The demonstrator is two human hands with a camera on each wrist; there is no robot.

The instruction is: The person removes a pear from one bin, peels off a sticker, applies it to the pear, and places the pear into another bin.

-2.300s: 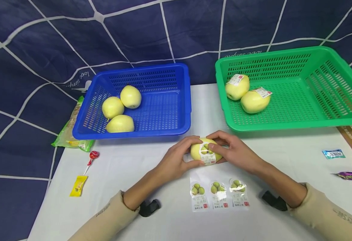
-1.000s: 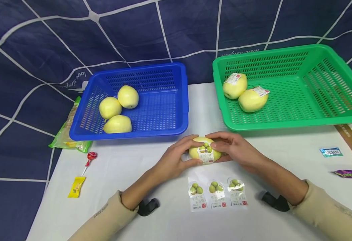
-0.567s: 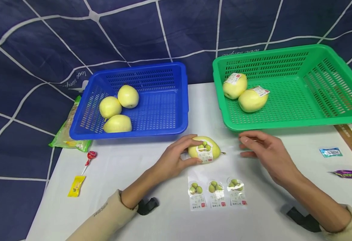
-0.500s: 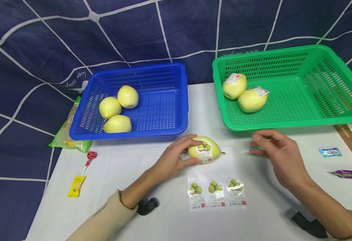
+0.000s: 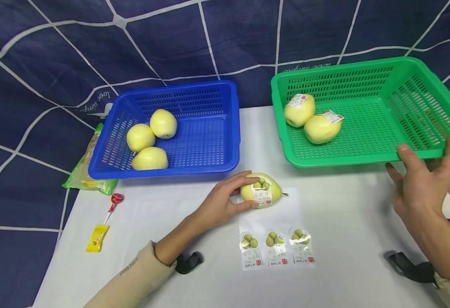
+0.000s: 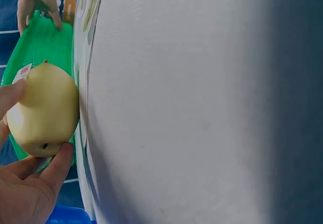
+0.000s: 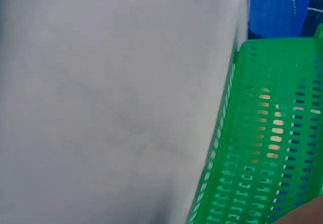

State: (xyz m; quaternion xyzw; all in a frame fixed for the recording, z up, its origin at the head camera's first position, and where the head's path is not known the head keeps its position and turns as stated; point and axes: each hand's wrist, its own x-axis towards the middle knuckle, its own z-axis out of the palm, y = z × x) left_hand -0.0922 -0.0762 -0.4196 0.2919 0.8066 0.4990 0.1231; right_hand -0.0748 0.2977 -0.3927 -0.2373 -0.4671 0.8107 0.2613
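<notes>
Nearest to you on the white table (image 5: 344,239) lies a clear sheet of three pear-printed stickers (image 5: 276,248), flat and untouched, just below the fruit you are holding. Your left hand (image 5: 221,203) rests on the table with thumb and fingers curled round the left side of a pale yellow pear with a printed sticker on its front (image 5: 261,190); the pear sits on the table between the two baskets' near edges, its stem pointing right. In the left wrist view the pear (image 6: 43,110) shows pinched between your thumb and a fingertip. Your right hand (image 5: 421,184) is well apart from it, fingers spread and relaxed, holding nothing, at the near right rim of the green perforated plastic basket (image 5: 367,158). That basket holds two stickered yellow pears (image 5: 311,117), touching each other. Further left, the blue perforated plastic basket (image 5: 209,167) holds three plain yellow pears (image 5: 149,139) bunched at its left side.
</notes>
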